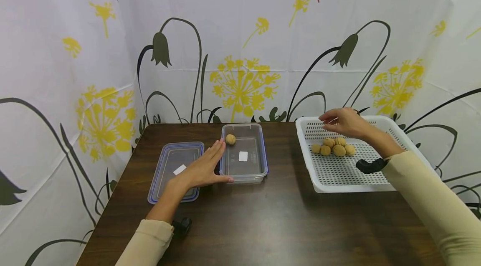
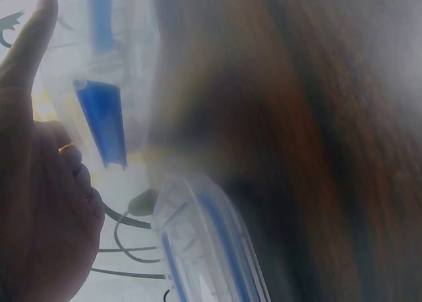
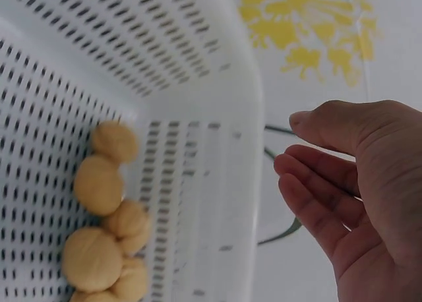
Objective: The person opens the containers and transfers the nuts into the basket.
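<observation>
My left hand (image 1: 204,168) is against the left side of a clear plastic container (image 1: 251,170) with blue side clips, fingers straight and thumb spread toward its near end. One walnut (image 1: 231,139) lies in the container's far left corner. My right hand (image 1: 347,124) hovers over the far left part of a white perforated basket (image 1: 330,178), its fingers loosely bent. Nothing shows between the thumb and fingers (image 3: 323,203) in the right wrist view. Several walnuts (image 1: 339,150) sit clustered on the basket floor below that hand.
A clear lid with a blue rim (image 1: 170,159) lies left of the container, partly behind my left forearm. Both stand on a dark wooden table (image 1: 263,220). Behind the table hangs a white curtain (image 1: 240,40) with a flower print.
</observation>
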### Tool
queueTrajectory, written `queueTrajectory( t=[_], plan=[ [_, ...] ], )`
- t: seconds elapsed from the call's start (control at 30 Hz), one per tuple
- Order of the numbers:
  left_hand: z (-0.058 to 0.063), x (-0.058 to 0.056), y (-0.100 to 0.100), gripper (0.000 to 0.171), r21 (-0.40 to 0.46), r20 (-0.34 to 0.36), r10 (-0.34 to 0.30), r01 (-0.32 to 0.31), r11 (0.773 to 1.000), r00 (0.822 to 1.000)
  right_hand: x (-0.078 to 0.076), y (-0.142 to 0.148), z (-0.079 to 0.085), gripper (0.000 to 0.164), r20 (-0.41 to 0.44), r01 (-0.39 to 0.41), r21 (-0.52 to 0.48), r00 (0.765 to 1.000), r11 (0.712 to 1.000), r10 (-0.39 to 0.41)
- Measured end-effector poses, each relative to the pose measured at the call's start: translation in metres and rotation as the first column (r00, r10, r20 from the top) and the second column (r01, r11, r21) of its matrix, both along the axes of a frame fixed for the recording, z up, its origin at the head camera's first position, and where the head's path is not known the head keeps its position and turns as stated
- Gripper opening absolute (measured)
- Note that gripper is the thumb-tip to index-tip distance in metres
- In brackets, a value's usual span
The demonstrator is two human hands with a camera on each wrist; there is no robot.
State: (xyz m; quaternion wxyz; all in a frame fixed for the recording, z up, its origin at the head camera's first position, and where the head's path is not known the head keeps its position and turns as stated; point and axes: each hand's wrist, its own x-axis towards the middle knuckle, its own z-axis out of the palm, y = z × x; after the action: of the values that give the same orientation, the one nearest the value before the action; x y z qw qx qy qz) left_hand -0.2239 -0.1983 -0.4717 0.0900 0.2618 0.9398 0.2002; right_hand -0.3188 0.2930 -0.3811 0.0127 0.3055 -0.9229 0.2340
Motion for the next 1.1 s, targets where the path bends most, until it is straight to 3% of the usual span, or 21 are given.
queueTrajectory(
  t=[0.53, 1.1],
  plan=[
    [0.0, 0.0, 0.0, 0.126, -0.009, -0.009, -0.005, 0.005, 1.0, 1.0, -0.001, -0.061, 0.018, 0.033, -0.006, -0.133, -0.067, 0.991, 0.989, 0.133],
    [-0.002, 0.0, -0.001, 0.126, 0.003, -0.024, -0.004, 0.004, 1.0, 1.0, -0.009, -0.138, 0.006, 0.038, 0.053, -0.21, -0.094, 0.975, 0.973, 0.216]
  ],
)
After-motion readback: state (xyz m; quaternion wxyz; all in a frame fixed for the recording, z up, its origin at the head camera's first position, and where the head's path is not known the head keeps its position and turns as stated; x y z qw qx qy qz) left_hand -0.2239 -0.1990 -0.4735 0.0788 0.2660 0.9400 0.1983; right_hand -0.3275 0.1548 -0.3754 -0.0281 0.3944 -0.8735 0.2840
